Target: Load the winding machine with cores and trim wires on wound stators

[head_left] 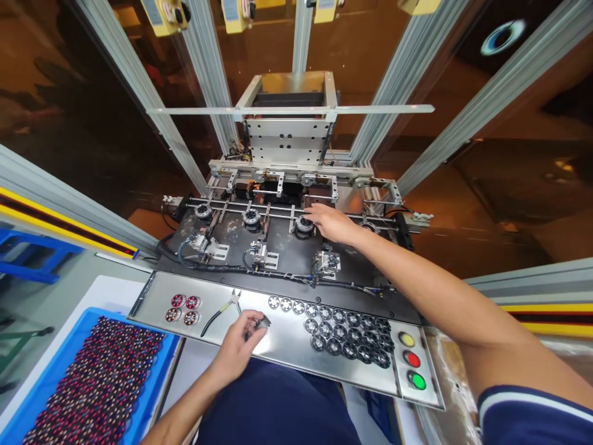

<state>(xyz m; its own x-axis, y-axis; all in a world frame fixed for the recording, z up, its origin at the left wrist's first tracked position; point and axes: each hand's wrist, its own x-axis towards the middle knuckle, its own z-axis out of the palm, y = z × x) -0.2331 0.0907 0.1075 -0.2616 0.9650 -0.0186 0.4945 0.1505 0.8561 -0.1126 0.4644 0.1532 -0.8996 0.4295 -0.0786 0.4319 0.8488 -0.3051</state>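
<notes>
My left hand (238, 347) is closed around a small dark part (264, 322), above the metal ledge (194, 278) at the machine's front. Its full shape is hidden by the fingers. My right hand (330, 224) reaches over the machine with fingers stretched out at the third round fixture (304, 225), at the upper right edge of the slotted part seated there. I see nothing gripped in those fingers. Two more fixtures, a middle one (251, 219) and a left one (202, 212), carry similar round parts. Black slotted rings (340, 332) lie in rows on the ledge.
Cutting pliers (225, 310) and several red and copper wound parts (184, 309) lie left on the ledge. A blue tray (97, 383) full of such parts stands lower left. Yellow, red and green buttons (411, 358) sit at the right end. Cables (278, 272) cross the machine's front.
</notes>
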